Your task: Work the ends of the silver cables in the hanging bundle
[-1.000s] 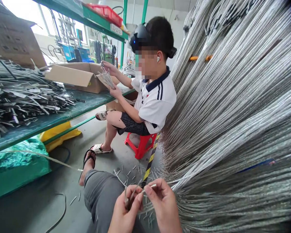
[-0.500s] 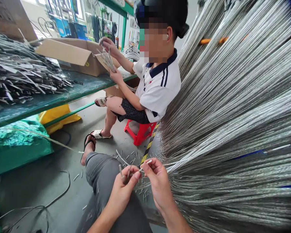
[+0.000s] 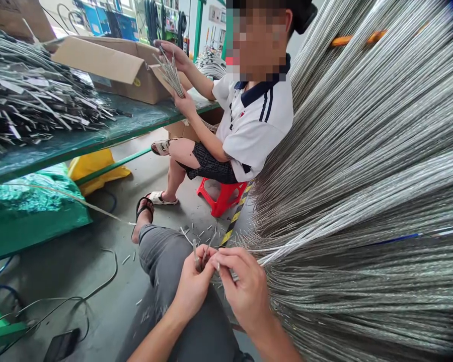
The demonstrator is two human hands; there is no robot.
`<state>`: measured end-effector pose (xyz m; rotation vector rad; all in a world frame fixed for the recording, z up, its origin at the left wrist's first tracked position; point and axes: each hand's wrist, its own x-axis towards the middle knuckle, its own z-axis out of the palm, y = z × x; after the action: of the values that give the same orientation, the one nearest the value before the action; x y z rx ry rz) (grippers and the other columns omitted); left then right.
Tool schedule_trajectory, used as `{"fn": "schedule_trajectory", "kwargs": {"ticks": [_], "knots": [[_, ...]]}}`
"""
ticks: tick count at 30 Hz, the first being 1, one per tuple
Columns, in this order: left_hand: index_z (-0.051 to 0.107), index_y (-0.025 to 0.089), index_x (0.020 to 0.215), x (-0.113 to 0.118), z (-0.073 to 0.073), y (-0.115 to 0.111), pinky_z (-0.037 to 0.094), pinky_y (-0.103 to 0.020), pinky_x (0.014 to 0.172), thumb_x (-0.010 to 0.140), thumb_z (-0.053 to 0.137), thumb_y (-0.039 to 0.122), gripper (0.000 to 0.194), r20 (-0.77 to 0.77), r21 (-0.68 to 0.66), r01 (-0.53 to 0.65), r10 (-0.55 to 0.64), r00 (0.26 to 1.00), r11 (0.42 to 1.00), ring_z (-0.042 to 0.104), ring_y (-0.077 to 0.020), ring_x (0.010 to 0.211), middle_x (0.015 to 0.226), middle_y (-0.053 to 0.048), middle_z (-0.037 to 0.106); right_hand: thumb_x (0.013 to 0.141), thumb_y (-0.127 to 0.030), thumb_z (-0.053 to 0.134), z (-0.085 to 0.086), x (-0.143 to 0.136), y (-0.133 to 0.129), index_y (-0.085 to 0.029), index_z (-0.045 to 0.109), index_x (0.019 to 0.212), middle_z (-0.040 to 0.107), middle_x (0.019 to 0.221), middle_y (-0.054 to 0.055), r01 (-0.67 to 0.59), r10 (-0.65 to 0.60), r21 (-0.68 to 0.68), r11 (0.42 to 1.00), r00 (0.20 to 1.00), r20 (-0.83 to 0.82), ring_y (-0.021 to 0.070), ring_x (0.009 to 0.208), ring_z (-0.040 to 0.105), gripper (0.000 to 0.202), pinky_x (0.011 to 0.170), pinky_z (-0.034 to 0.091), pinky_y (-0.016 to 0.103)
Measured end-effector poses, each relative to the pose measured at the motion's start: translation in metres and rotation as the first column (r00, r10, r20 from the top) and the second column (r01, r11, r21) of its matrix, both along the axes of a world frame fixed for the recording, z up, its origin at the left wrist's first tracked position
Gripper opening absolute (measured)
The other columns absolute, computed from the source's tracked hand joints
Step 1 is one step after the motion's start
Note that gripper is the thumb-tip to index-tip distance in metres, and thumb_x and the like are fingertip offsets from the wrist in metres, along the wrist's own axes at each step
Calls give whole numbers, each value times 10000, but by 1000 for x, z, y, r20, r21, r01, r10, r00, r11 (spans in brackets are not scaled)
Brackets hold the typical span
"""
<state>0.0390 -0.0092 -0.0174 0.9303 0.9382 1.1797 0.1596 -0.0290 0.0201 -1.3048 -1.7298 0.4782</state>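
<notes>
Above my knee, my left hand [image 3: 196,284] is closed around a thin grey strip [image 3: 195,247] with upright ends poking out between the fingers; its exact kind is unclear. My right hand [image 3: 245,289] meets it fingertip to fingertip, pinching the pale end of a thin wire [image 3: 218,266]. Most of this wire is hidden by the fingers. Beside and behind my right hand, silvery braided wires [image 3: 324,221] fan out from a large hanging mass.
A person [image 3: 254,120] sits on a red stool [image 3: 221,197], holding a bunch of thin wires [image 3: 171,75]. On the green workbench [image 3: 136,123] are a cardboard box [image 3: 109,63] and a heap of metal-ended strips [image 3: 33,100]. Short offcuts and a black cable [image 3: 107,281] lie on the floor.
My right hand has turned inward over the left fingertips, and the wire end that pointed up and right now points downward. The view has shifted slightly down.
</notes>
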Motion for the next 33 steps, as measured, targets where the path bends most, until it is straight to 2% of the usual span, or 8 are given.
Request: {"fn": "schedule_trajectory", "kwargs": {"ticks": [3, 8, 15, 19, 22, 26, 30, 33], "knots": [[576, 161, 735, -1, -1, 0, 353, -217, 549, 815, 673, 451, 316, 0, -8, 18, -18, 1000, 1000, 415, -106, 593, 642, 30, 503, 880, -252, 642, 1, 0, 2, -228, 690, 906, 706, 896, 34, 68, -104, -176, 982, 974, -204, 170, 826, 642, 59, 753, 492, 289], [633, 157, 818, -2, -3, -2, 310, -193, 487, 806, 705, 418, 271, 43, -61, 62, -59, 997, 996, 329, -61, 501, 648, 48, 503, 812, -420, 718, -2, 3, 14, -194, 667, 905, 694, 836, 26, -82, -297, -496, 864, 714, -634, 111, 665, 539, 250, 641, 446, 231], [674, 165, 829, -3, -3, -2, 438, -201, 596, 792, 742, 353, 203, 149, -73, 68, -56, 987, 995, 473, -73, 547, 684, 25, 594, 718, -407, 820, -7, 1, 17, -180, 671, 904, 602, 791, -27, -306, -438, -588, 748, 438, -785, 43, 555, 364, 329, 548, 360, 173], [684, 165, 846, -4, -6, -2, 493, -254, 691, 819, 718, 323, 165, 207, -10, 131, -126, 970, 991, 600, -139, 681, 736, -16, 663, 694, -368, 842, -9, -1, 17, -168, 662, 903, 563, 783, -38, -416, -499, -609, 675, 350, -793, 29, 530, 314, 340, 516, 340, 159], [680, 164, 850, -3, -7, -4, 494, -269, 725, 830, 705, 319, 158, 197, 10, 130, -130, 972, 991, 619, -158, 729, 759, -26, 678, 738, -380, 804, -10, -3, 17, -167, 653, 901, 582, 783, -27, -358, -454, -598, 718, 411, -791, 41, 536, 340, 308, 515, 348, 169], [670, 159, 812, -2, -5, -4, 430, -210, 589, 804, 725, 348, 197, 108, -44, 43, -38, 993, 998, 534, -111, 616, 693, 6, 615, 835, -409, 699, -10, -5, 13, -184, 646, 924, 648, 817, 16, -32, -343, -488, 872, 672, -656, 110, 667, 533, 247, 623, 450, 227], [653, 161, 805, -2, -3, -3, 393, -200, 545, 796, 725, 376, 228, 83, -81, -14, 21, 996, 997, 484, -100, 582, 664, 19, 575, 884, -256, 643, -5, -4, 2, -219, 665, 904, 691, 910, 42, 127, -156, -118, 985, 947, -282, 174, 849, 638, 47, 741, 504, 295], [661, 158, 819, -2, -2, -3, 416, -212, 567, 768, 747, 384, 247, 119, -78, -20, 29, 992, 997, 518, -121, 626, 708, 0, 606, 864, -113, 633, 0, -4, -6, -246, 672, 929, 704, 955, 34, 53, -52, 139, 989, 999, -5, 168, 878, 646, 153, 781, 501, 302]]}}
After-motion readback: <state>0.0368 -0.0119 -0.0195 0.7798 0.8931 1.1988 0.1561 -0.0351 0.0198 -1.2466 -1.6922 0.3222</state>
